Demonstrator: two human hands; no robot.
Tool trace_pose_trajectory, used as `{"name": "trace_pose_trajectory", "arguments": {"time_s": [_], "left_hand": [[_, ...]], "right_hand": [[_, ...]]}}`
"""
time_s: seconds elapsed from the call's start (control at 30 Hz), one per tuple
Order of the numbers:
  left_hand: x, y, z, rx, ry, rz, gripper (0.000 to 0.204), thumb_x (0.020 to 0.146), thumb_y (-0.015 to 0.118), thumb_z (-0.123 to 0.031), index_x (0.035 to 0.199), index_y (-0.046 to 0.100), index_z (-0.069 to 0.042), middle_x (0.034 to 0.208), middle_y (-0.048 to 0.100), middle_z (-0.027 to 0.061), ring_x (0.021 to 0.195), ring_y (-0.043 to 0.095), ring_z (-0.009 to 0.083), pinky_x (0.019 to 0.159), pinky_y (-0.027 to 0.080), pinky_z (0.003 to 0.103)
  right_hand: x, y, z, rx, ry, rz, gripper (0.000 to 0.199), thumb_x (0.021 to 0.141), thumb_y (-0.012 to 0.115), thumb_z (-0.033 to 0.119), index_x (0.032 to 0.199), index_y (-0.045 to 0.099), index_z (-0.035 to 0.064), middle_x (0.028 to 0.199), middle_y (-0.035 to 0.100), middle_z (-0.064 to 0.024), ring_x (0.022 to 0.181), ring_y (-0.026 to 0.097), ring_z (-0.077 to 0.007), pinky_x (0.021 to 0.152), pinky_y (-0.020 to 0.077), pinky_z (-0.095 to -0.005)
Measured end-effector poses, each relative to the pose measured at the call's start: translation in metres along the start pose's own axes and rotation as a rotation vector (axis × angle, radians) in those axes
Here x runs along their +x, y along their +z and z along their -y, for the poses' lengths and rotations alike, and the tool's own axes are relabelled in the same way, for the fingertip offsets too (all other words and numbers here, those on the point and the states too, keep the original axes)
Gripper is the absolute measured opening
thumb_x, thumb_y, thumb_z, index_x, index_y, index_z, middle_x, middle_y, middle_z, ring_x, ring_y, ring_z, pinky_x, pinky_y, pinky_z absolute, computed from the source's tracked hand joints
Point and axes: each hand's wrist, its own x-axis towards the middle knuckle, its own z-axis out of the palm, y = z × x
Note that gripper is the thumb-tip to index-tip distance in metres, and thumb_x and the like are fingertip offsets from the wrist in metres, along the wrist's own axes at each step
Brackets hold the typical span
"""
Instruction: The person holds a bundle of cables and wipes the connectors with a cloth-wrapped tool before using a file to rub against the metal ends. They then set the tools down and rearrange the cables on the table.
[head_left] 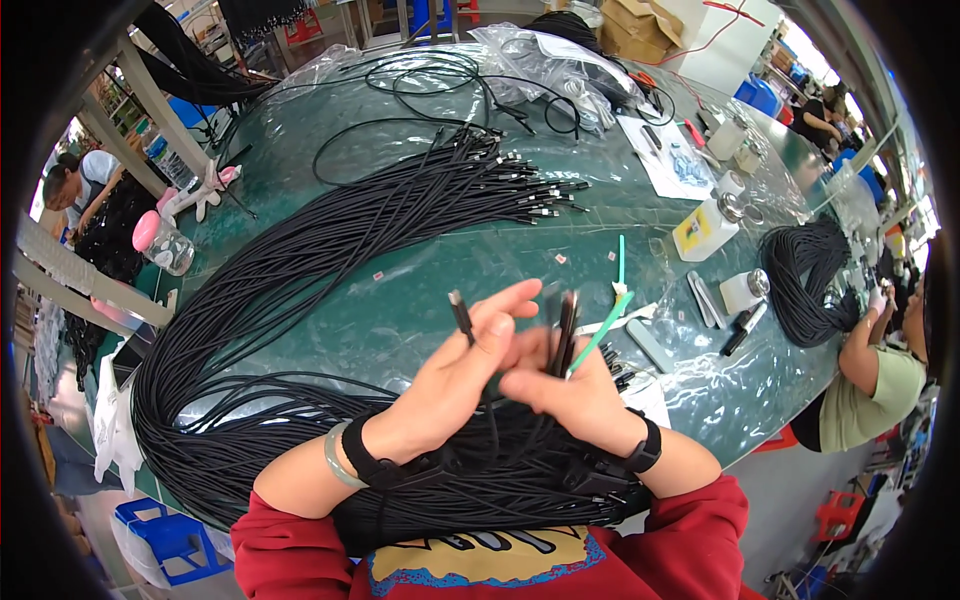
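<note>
Above the near table edge my two hands are close together. My left hand (450, 375) pinches a black cable (462, 318), whose metal plug sticks up past the thumb, while its index finger stretches out. In my right hand (572, 400) several black cable ends (568, 330) stand upright, partly smeared by motion. A green strip (605, 330) rises beside them; whether that hand grips it, I cannot tell. Below both hands lies a thick bundle of black cables (300, 400), curving left and back to a fan of plugs (530, 190).
Right of my hands lie tweezers (706, 300), a black marker (744, 330) and white bottles (708, 230). A coiled cable bundle (808, 280) is at the right, near a co-worker in green (880, 375). A pink-lidded jar (170, 245) stands left. Plastic bags (560, 80) lie at the back.
</note>
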Motion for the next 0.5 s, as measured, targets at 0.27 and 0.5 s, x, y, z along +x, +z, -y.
{"name": "trace_pose_trajectory", "arguments": {"time_s": [0.27, 0.5], "left_hand": [[0.001, -0.007, -0.004, 0.008, 0.021, 0.033, 0.035, 0.081, 0.052, -0.008, 0.115, 0.044, -0.003, 0.091, 0.051, 0.0014, 0.086, 0.049, 0.0089, 0.076, 0.041, 0.022], [0.002, -0.012, -0.009, -0.029, -0.041, -0.029, 0.031, 0.073, 0.06, 0.001, 0.102, 0.05, 0.001, 0.067, 0.055, 0.0011, 0.06, 0.052, 0.0068, 0.056, 0.044, 0.018]], "right_hand": [[0.002, -0.004, -0.007, 0.121, 0.12, 0.017, 0.015, 0.075, 0.063, 0.013, 0.083, 0.06, 0.0006, 0.067, 0.056, -0.0003, 0.05, 0.041, -0.0031, 0.043, 0.0299, -0.0169], [0.004, -0.007, -0.007, 0.13, 0.159, 0.07, 0.016, 0.074, 0.063, 0.011, 0.084, 0.06, -0.001, 0.069, 0.058, -0.0041, 0.048, 0.04, -0.0038, 0.042, 0.029, -0.0168]]}}
